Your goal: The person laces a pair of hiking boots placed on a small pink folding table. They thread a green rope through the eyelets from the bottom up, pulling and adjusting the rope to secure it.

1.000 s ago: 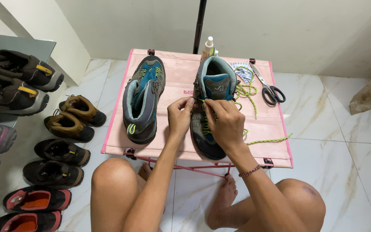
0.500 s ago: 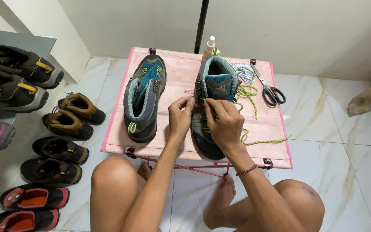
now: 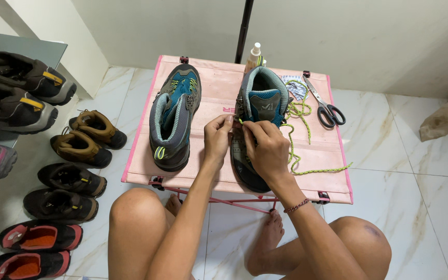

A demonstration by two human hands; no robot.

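Two boots (image 3: 175,116) on table; one scissors (image 3: 325,106).

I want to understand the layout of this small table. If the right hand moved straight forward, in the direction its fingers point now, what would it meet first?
The right hand rests on the unlaced boot, fingers pointing up-left toward its tongue and collar. It would likely press into the teal tongue first, then perhaps the left hand close beside it; depth is hard to judge.

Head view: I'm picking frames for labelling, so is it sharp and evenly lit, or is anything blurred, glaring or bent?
Head view: soft, even light, no harsh glare; both hands, left hand and right hand, and the boot they work on look sharp; only faint shadows on the pink table; wide-angle bending shows in the walls and at the frame edges.
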